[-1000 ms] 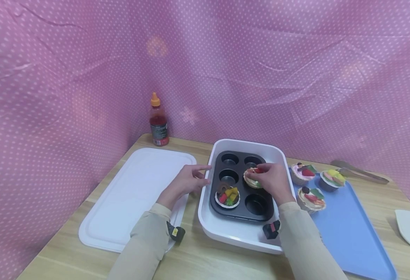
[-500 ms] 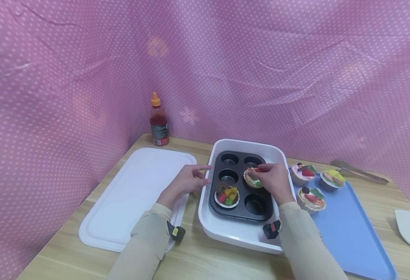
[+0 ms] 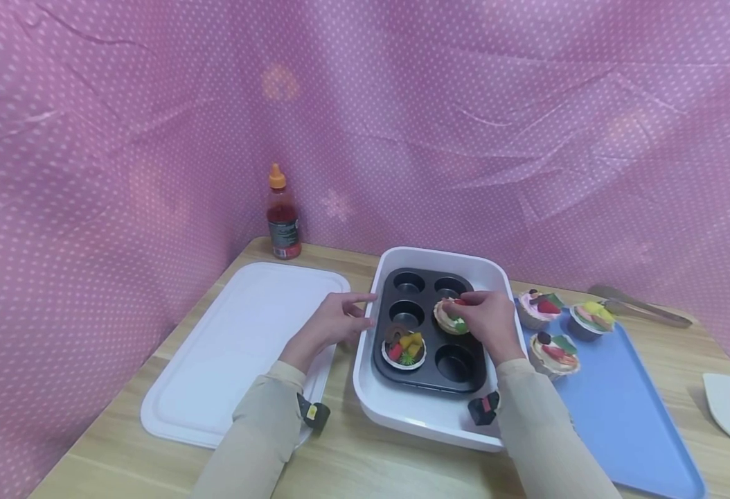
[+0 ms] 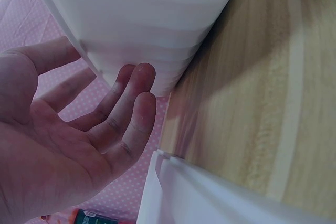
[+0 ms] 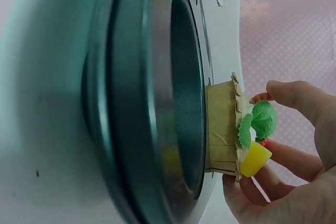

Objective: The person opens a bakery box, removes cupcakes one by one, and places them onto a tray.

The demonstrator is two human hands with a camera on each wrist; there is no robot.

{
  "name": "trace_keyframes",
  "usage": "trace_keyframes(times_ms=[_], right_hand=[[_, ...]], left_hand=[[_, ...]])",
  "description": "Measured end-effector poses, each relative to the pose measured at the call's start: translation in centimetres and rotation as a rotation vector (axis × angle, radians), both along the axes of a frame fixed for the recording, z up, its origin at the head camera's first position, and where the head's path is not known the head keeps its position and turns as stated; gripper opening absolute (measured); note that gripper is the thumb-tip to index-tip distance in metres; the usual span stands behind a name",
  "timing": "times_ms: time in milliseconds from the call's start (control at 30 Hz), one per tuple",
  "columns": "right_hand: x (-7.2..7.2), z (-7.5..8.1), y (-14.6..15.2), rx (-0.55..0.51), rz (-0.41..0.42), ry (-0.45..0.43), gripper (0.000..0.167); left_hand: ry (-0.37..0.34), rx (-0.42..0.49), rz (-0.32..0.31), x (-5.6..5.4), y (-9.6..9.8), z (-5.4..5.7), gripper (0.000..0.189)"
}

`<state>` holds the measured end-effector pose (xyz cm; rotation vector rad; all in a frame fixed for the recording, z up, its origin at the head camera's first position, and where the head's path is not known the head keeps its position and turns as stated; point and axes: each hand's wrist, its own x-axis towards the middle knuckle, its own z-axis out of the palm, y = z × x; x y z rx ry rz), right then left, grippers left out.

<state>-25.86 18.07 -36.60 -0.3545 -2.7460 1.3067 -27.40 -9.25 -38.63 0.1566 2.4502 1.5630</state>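
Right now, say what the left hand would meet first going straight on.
Likely the white rectangular tub: its side wall is just ahead of the left hand, though contact is unclear.

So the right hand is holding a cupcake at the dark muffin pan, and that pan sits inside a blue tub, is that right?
Not quite: the tub is white, not blue, as the head view shows. The right hand does hold a cupcake at the dark muffin pan, which sits inside that tub.

The head view is evenly bright, the left wrist's dimmer, with shadowed table point(image 4: 241, 114)
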Motion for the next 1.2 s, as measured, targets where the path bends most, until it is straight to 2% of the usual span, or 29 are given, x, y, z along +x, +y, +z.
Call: trace_keyframes(times_ms=[300,600,933,1200], right_hand=[[-0.06,0.24,-0.08,-0.03,-0.024,-0.016,0.056],[0.23,0.43,-0.16,-0.036,-0.021,0.007,0.059],[0.23,0.36,-0.16,-0.04,-0.021,0.018,0.056],[-0.08,0.14,0.11,-0.051,-0.057,0.027,0.052]], left_hand=[[-0.006,-0.002,0.001,0.04,-0.03,0.04,0.049],[-0.007,-0.014,0.004,0.07,-0.02,0.08,0.049],[-0.014,-0.006,0.008,0.16,-0.03,0.18,0.05],[-0.009,-0.006,-0.001,0.06,-0.04,0.09,0.049]])
